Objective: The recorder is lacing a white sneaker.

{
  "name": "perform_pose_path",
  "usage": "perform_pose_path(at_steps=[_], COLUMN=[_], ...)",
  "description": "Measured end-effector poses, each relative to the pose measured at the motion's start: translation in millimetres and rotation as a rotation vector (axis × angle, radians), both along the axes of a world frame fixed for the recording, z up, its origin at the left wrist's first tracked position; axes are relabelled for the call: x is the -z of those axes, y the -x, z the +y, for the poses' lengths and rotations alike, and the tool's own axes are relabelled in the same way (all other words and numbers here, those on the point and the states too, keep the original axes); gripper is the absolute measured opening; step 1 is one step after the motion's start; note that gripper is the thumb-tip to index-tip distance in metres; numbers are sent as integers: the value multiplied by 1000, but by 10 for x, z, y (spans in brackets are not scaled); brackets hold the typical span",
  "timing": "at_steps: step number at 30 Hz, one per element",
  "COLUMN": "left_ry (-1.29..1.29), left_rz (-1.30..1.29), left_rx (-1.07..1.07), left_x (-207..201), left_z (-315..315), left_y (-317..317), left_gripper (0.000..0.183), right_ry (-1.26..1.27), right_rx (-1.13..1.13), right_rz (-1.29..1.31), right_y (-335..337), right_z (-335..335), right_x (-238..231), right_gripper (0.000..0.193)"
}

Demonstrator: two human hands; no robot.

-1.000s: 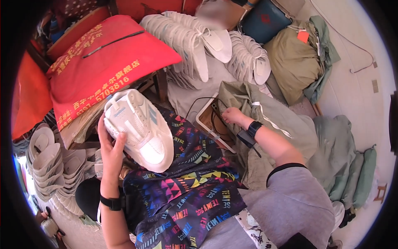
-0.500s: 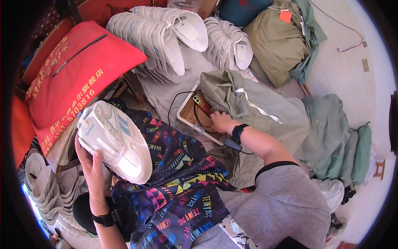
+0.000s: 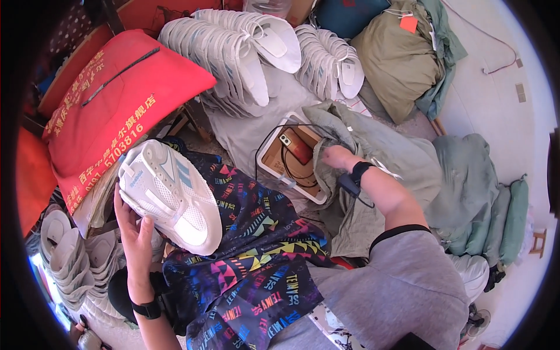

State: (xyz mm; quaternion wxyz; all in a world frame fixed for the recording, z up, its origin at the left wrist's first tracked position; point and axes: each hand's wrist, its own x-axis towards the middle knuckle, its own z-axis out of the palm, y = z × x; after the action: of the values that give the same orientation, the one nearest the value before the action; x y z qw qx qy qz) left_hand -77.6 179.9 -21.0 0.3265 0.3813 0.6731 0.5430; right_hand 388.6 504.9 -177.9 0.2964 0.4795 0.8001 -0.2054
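Note:
A white sneaker upper [image 3: 175,195] with grey-blue side stripes leans toe-down over my lap. My left hand [image 3: 134,233] holds it by the heel side, thumb on the near edge. A dark apron [image 3: 251,221] with bright printed patterns covers my lap under it. On the right, my right hand [image 3: 339,158] grips the edge of a grey-green cloth sack [image 3: 402,149]; its fingertips are partly hidden in the folds. Just left of that hand lies a white-rimmed tray [image 3: 269,153] with a brown bottom. A smartphone [image 3: 297,144] and a black cable [image 3: 284,165] rest in it.
Stacks of white shoe uppers [image 3: 216,55] stand at the back, and more [image 3: 73,256] at the lower left. A red padded cover [image 3: 128,87] rises at the left. Full olive sacks [image 3: 402,58] and green bundles [image 3: 513,221] line the right side.
My right hand has moved from the tray to the sack and drawn its edge back to the right, uncovering more of the phone and tray. My left hand keeps its hold on the upper.

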Motion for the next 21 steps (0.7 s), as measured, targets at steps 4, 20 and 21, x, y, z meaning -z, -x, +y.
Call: perform_pose_path(at_steps=[4,20,21], left_ry=[87,314,314], left_rz=[58,43,45], left_rx=[16,-87,-87], left_x=[-155,-84,-124], left_z=[-154,-559,-559], left_y=[-29,145,145], left_gripper=[77,49,49], right_ry=[97,98,141], right_rx=[-164,101,193], right_rz=[131,593,683], right_y=[600,665,711], right_z=[-373,-158,-59], right_x=[44,-269,-412], right_gripper=[42,16,18])
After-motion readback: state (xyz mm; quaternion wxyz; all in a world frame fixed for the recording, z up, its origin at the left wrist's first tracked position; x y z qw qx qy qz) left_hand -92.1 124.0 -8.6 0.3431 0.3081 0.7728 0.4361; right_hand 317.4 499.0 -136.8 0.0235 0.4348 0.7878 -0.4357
